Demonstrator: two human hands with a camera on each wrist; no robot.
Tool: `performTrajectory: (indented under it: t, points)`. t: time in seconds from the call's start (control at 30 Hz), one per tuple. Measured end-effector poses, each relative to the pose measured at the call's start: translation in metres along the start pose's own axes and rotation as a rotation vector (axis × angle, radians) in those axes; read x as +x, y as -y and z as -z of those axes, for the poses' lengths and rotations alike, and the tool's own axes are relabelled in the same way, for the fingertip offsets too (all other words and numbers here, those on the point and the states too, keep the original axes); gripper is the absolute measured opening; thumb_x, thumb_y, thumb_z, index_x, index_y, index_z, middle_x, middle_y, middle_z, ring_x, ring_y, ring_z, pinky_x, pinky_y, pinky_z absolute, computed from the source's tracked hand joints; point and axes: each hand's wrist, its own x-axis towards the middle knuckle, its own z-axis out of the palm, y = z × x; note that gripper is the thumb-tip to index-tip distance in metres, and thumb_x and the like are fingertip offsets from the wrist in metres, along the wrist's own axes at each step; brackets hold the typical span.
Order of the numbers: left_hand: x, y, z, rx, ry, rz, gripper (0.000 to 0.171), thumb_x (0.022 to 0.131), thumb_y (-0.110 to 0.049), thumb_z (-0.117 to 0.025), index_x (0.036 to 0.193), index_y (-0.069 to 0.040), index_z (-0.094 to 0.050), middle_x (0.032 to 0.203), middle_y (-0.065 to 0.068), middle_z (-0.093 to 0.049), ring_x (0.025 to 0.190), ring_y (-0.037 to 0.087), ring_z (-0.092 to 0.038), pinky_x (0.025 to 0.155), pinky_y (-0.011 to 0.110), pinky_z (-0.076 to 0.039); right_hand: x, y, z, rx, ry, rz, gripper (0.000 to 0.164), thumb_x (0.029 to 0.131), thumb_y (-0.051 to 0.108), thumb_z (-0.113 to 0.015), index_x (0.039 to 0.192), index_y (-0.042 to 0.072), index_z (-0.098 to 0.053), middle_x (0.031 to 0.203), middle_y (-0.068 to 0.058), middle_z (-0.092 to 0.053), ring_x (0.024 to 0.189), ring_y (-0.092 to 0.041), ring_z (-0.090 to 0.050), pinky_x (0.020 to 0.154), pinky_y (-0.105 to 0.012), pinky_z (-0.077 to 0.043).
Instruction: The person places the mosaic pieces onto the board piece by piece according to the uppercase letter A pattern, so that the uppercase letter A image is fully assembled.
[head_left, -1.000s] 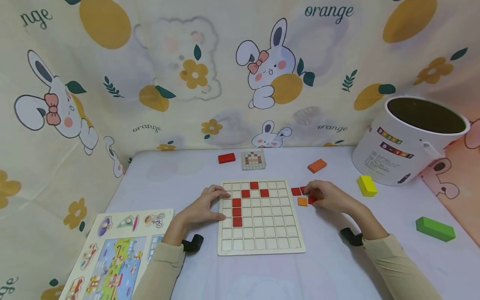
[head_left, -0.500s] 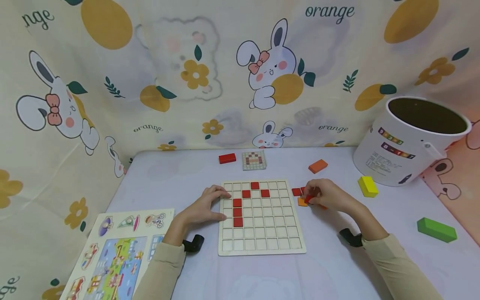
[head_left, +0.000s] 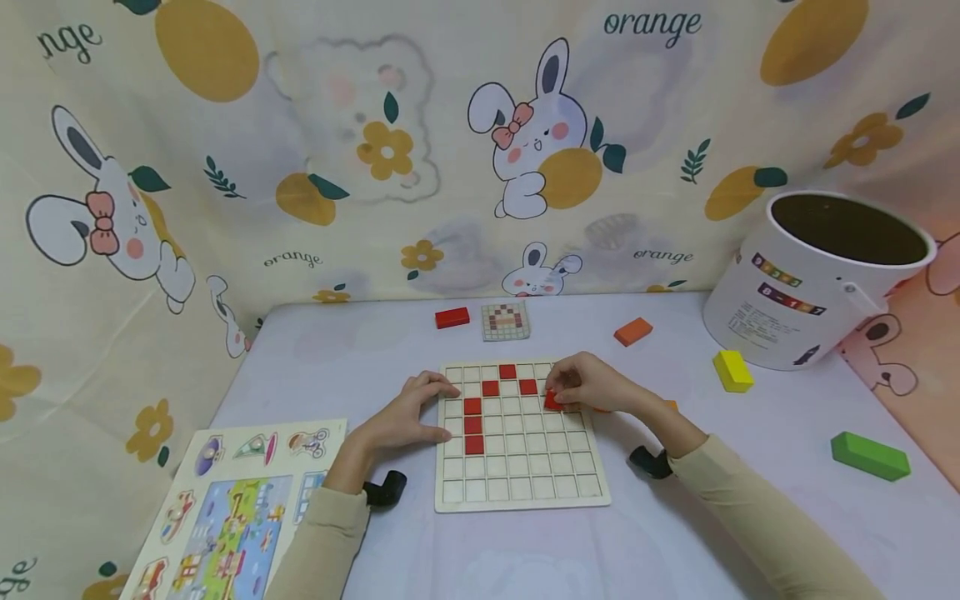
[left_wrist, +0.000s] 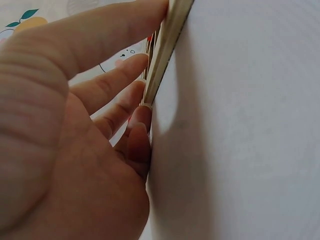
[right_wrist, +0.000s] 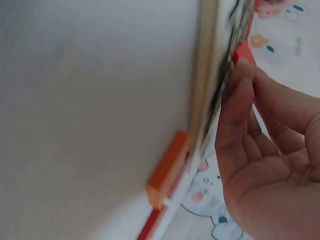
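A pale gridded board lies flat on the white table, with several red square tiles set in its cells. My left hand rests at the board's left side, thumb and fingers spread along the edge; the left wrist view has the fingertips touching that edge. Over the board's upper right cells, my right hand pinches a red square tile between thumb and fingers. Beside the board's right edge, an orange tile shows in the right wrist view. My right hand and wrist hide most loose tiles from the head view.
Behind the board are a red block and a small pattern card. An orange block, yellow block, green block and white bucket stand right. A picture puzzle board lies left.
My right hand has picked up a red square tile from the loose ones right of the board and moved left with it over the upper right cells. My left hand has stayed put.
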Motion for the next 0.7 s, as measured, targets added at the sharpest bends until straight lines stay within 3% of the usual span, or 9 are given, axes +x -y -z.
performTrajectory:
  t: [0.2, 0.37, 0.5, 0.57, 0.7]
  points:
    - [0.0, 0.0, 0.0, -0.001, -0.003, 0.0, 0.058, 0.078, -0.019, -0.083, 0.131, -0.016, -0.061, 0.143, 0.002, -0.042, 0.14, 0.026, -0.025, 0.116, 0.057, -0.024, 0.001, 0.0, -0.004, -0.072, -0.033, 0.001, 0.011, 0.087, -0.004, -0.07, 0.096, 0.004, -0.071, 0.084, -0.002, -0.064, 0.076, -0.019, -0.055, 0.067, -0.027, -0.048]
    - [0.0, -0.001, 0.001, 0.0, 0.001, 0.001, 0.058, 0.078, -0.019, -0.083, 0.131, -0.016, -0.061, 0.144, 0.002, -0.041, 0.141, 0.026, -0.025, 0.116, 0.057, -0.023, -0.011, 0.003, -0.002, -0.117, -0.118, 0.025, 0.016, 0.088, -0.002, -0.07, 0.104, 0.001, -0.07, 0.096, -0.006, -0.066, 0.083, -0.018, -0.058, 0.07, -0.028, -0.05]
    - [0.0, -0.002, 0.001, 0.008, 0.007, 0.006, 0.058, 0.079, -0.021, -0.083, 0.132, -0.016, -0.061, 0.144, 0.002, -0.041, 0.141, 0.025, -0.025, 0.116, 0.056, -0.023, -0.029, 0.013, -0.008, -0.283, -0.159, 0.054, 0.023, 0.093, 0.009, -0.069, 0.114, -0.001, -0.068, 0.114, -0.012, -0.065, 0.1, -0.027, -0.059, 0.084, -0.041, -0.052]
    - [0.0, -0.002, 0.001, 0.01, 0.009, 0.009, 0.058, 0.079, -0.021, -0.083, 0.132, -0.016, -0.061, 0.144, 0.002, -0.041, 0.141, 0.025, -0.025, 0.116, 0.055, -0.023, -0.04, 0.02, -0.014, -0.405, -0.126, 0.062, 0.038, 0.095, 0.02, -0.069, 0.126, -0.001, -0.064, 0.13, -0.017, -0.06, 0.117, -0.036, -0.055, 0.098, -0.053, -0.045]
    - [0.0, -0.001, 0.001, 0.008, 0.007, 0.013, 0.058, 0.079, -0.021, -0.083, 0.132, -0.016, -0.061, 0.144, 0.001, -0.041, 0.141, 0.024, -0.025, 0.116, 0.055, -0.023, -0.058, 0.027, -0.029, -0.523, 0.002, 0.043, 0.069, 0.098, 0.039, -0.061, 0.15, -0.001, -0.04, 0.157, -0.021, -0.032, 0.145, -0.047, -0.022, 0.113, -0.067, -0.016]
